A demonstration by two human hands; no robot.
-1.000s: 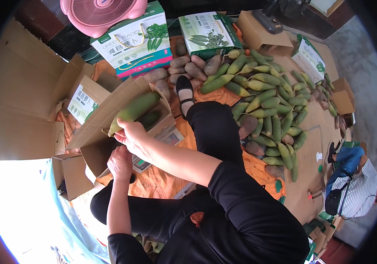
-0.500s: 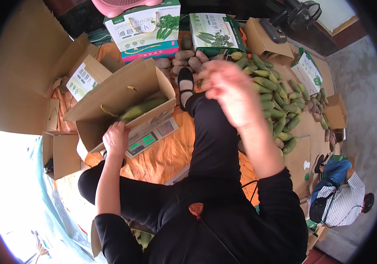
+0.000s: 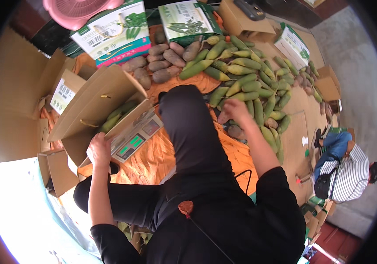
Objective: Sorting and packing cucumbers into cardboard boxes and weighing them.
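Observation:
A cardboard box point(image 3: 80, 147) stands tilted at my left, its flap raised, with a few green radishes point(image 3: 111, 119) inside. My left hand point(image 3: 99, 150) is closed on the box's near rim. Under the box sits a scale point(image 3: 133, 143) with lit green displays. On my right, beyond my bent knee, lies a big pile of green radishes point(image 3: 245, 83). At its near edge, my right hand point(image 3: 237, 111) curls its fingers over a reddish radish point(image 3: 223, 117); the grip is partly hidden. A brownish radish point(image 3: 236, 132) lies just below that hand.
Reddish radishes point(image 3: 162, 66) lie ahead on orange cloth point(image 3: 153, 165). Printed cartons point(image 3: 113, 35) and a pink basin point(image 3: 76, 11) stand at the back left. Another open box point(image 3: 58, 171) is at far left. A person in a striped shirt point(image 3: 345, 176) sits at far right.
My right hand has moved down from above my knee to the near edge of the radish pile. My left hand stays on the box rim. The view has shifted, and my outstretched foot no longer shows.

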